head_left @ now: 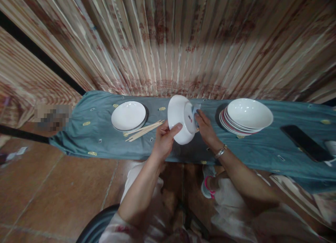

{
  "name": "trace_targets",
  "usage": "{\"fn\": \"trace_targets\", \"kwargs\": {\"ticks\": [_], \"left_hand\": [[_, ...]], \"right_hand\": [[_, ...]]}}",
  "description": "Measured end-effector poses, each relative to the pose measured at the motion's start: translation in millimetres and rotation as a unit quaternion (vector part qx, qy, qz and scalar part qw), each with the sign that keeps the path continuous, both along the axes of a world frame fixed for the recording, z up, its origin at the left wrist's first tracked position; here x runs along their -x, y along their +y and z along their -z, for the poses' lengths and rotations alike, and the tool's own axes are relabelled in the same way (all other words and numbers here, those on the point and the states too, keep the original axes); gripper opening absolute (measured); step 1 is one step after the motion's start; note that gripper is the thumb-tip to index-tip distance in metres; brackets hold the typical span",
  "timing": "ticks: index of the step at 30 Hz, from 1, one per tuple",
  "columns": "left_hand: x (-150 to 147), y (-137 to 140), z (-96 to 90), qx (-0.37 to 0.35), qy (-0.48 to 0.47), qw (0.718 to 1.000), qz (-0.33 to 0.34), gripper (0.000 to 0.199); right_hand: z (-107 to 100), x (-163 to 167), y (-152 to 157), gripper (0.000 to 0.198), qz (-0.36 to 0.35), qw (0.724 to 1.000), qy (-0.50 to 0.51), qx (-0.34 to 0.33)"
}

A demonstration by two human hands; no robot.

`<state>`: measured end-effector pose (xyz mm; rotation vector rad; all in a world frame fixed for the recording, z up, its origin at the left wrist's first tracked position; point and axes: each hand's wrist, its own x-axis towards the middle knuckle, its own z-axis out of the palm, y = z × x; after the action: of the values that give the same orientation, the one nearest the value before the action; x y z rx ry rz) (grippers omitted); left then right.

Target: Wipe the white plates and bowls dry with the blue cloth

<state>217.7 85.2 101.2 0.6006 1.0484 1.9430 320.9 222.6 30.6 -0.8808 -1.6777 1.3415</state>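
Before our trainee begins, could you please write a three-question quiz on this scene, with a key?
1. Put these in order from left to right in the picture: stacked bowls, dark phone, plates, held bowl.
2. How is the held bowl placed?
A. Upright on the plates
B. Upside down on the stacked bowls
C. Tipped sideways off the table, its base facing right
3. True or false: the left hand holds the blue cloth.

Key:
1. Plates, held bowl, stacked bowls, dark phone.
2. C.
3. False: the right hand holds it, at the base of the bowl.
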Motion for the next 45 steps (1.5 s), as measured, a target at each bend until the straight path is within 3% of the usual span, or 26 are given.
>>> {"fn": "trace_targets", "kwargs": {"ticks": [3,13,17,20,25,30,40,45], "left_hand": [[3.3,1.0,-0.8,-0.001,-0.004,1.000,-0.019,0.032],[15.1,3.5,-2.4,-0.003,-0.057,0.997,-0.051,0.044],[23.3,3.7,-1.7,-0.006,-0.077,0.995,-0.068,0.050],[30.5,4.8,0.2,-0.016,-0.088,0.992,-0.087,0.053],[36.7,5.7,1.6,-0.033,-0.094,0.989,-0.109,0.054],[32.2,5.6,0.5,-0.030,-0.083,0.991,-0.099,0.052],[18.1,3.9,-0.8,0.000,-0.048,0.998,-0.036,0.049],[12.9,4.1,0.1,0.009,-0.048,0.999,-0.014,0.046]], "right_hand": [[-4.7,2.8,-9.0,0.071,0.001,0.999,0.003,0.036],[1.1,4.7,-25.3,0.075,-0.026,0.999,-0.021,0.032],[2.7,4.6,-42.5,0.073,-0.020,0.998,-0.046,-0.029],[3.1,2.4,-58.1,0.069,-0.036,0.989,-0.072,-0.124],[3.0,-3.8,-74.6,0.068,-0.072,0.935,-0.147,-0.313],[-3.3,-6.1,-70.6,0.074,-0.085,0.884,-0.168,-0.427],[-27.7,-6.6,-54.6,0.064,-0.116,0.855,-0.134,-0.487],[-39.4,-6.2,-46.3,0.065,-0.136,0.858,-0.156,-0.470]]}}
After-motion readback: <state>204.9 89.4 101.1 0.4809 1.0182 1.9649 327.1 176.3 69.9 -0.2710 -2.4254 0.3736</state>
